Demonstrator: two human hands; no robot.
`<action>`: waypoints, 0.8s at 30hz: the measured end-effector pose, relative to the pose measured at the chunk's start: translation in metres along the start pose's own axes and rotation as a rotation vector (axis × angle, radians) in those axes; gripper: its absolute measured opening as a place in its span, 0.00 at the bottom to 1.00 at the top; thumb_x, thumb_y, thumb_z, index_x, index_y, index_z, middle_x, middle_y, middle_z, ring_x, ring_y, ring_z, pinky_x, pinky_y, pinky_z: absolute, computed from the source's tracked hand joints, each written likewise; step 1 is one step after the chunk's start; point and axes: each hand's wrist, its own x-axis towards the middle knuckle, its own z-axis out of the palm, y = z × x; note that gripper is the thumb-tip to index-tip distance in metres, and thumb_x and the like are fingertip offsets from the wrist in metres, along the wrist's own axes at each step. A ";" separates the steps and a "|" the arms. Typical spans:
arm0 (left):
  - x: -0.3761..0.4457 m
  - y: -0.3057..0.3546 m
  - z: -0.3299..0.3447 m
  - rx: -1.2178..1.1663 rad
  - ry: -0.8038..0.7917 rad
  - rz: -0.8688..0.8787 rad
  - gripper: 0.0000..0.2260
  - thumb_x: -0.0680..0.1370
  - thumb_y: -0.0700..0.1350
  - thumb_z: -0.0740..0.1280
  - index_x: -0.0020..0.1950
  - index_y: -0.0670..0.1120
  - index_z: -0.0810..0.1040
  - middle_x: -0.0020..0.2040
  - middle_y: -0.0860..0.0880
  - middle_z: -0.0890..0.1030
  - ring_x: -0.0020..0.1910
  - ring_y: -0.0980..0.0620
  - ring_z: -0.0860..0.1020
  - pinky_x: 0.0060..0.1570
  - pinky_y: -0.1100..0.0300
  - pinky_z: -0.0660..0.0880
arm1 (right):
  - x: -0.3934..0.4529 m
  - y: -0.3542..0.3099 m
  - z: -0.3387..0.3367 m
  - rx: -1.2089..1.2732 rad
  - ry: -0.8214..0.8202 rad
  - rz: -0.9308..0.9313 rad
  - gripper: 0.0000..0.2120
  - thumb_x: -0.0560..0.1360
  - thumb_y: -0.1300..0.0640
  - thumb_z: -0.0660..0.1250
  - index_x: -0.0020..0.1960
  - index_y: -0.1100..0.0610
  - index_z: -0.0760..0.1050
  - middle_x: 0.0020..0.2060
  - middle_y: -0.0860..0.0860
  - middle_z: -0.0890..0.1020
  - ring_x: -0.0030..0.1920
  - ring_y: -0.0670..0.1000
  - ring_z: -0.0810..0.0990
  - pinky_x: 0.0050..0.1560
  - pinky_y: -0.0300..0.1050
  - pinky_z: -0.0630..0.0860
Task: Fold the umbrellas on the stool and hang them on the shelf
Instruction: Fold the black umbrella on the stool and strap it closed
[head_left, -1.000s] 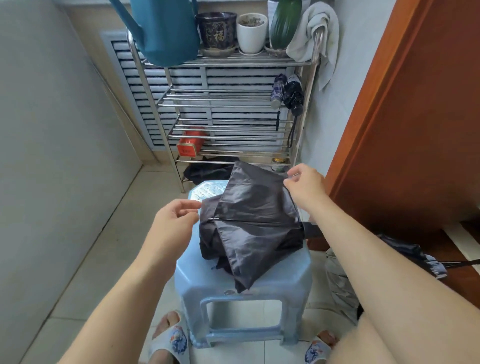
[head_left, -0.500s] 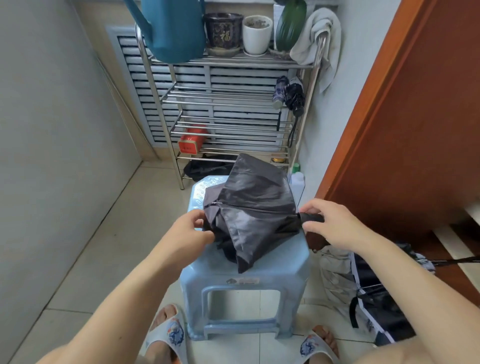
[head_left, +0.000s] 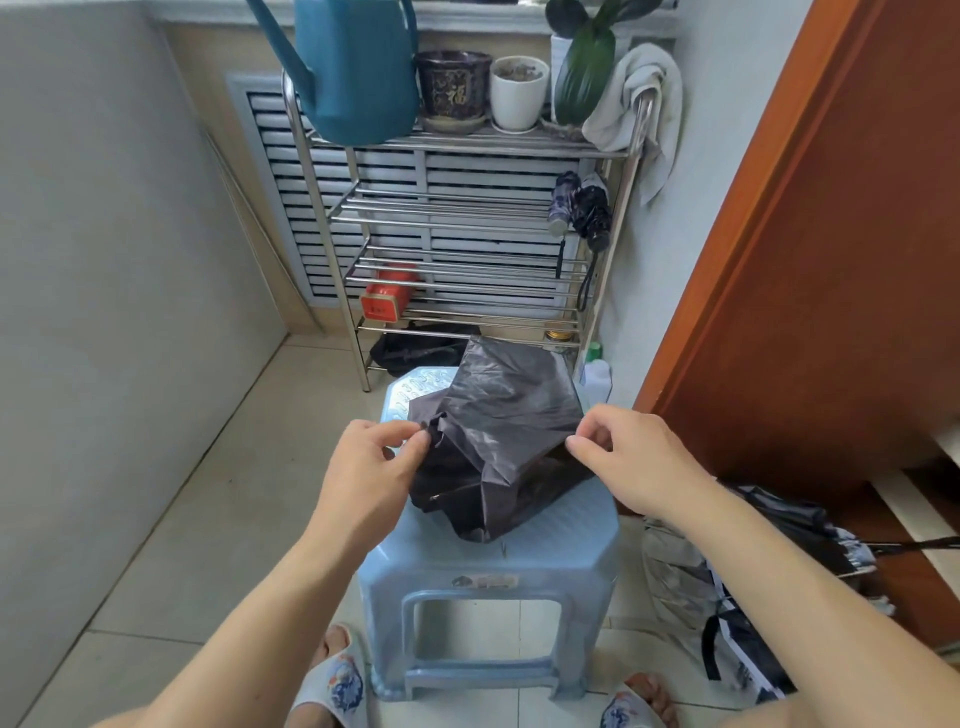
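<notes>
Umbrella folding: roughly halfway, by the look of it

Umbrella (head_left: 498, 441) number whatever is on the stool (head_left: 488, 566) right now, a dark grey one, collapsed but with the canopy all loose and crumpled. It lies across the seat, fabric bunched up and one flap sticking up toward the shelf (head_left: 457, 218).

Left hand (head_left: 369, 467) pinches the cloth at the left edge, thumb and fingertips closed on a fold. Right hand (head_left: 628, 457) does the same on the right side, pinching the edge of the top flap. So both are holding canopy fabric, nothing else. Looks to me like the pleats are getting straightened before rolling it up.

Done so far, judging from the scene: two folded umbrellas (head_left: 582, 208) already hang at the right end of the shelf, by the post, straps dangling down. So that part is working.

Left to do: this one isn't wrapped or strapped yet, and it isn't hung. Then there's more on the floor to the right of the stool: an open dark umbrella (head_left: 795, 525) and what looks like a black-and-white one (head_left: 737, 644) nearer the feet, plus some beige fabric beside the stool that I can't identify. Can't tell exactly how many are in that pile.

My guess: a couple more rounds after this one.
</notes>
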 end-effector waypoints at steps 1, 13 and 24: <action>0.000 0.001 0.000 0.014 0.025 0.017 0.10 0.82 0.46 0.68 0.42 0.55 0.84 0.46 0.54 0.79 0.42 0.58 0.77 0.39 0.72 0.67 | 0.001 0.000 -0.003 -0.045 -0.001 0.017 0.05 0.80 0.47 0.66 0.48 0.47 0.77 0.42 0.43 0.81 0.46 0.46 0.79 0.49 0.48 0.77; -0.003 0.003 -0.005 -0.266 -0.068 0.031 0.24 0.81 0.36 0.67 0.70 0.61 0.75 0.50 0.53 0.87 0.51 0.54 0.85 0.53 0.60 0.78 | 0.008 0.001 0.002 0.390 -0.097 -0.024 0.17 0.81 0.59 0.67 0.67 0.45 0.76 0.59 0.41 0.80 0.55 0.40 0.81 0.53 0.33 0.74; 0.004 -0.005 -0.008 -0.543 -0.025 -0.156 0.14 0.81 0.30 0.66 0.59 0.46 0.84 0.43 0.40 0.85 0.43 0.47 0.83 0.58 0.43 0.81 | 0.001 0.013 -0.016 0.075 -0.305 0.015 0.06 0.79 0.53 0.71 0.55 0.47 0.79 0.48 0.44 0.82 0.49 0.43 0.80 0.49 0.35 0.76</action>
